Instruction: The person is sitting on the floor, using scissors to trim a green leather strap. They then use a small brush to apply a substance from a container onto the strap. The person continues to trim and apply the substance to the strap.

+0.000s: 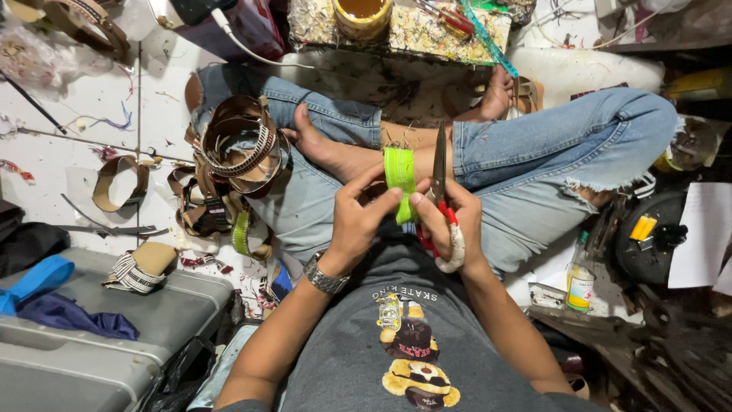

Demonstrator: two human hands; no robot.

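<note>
The left hand (357,221) pinches a bright green strap (399,179) held upright over the crossed legs. The right hand (450,221) grips scissors (440,164), blades pointing to twelve o'clock, just beside the strap. A pile of straps (236,164) lies at nine o'clock.

Two hands were at work: one left hand (358,217) and one right hand (450,221). Between them was one green strap (399,174) and one pair of scissors (441,172). One wristwatch (324,278) sat on the left wrist. One glue pot (362,15) stood on the one spattered board (412,34). One grey case (91,336) carried one blue cloth (65,314). The stacked straps (240,145) were too tangled to count.
</note>
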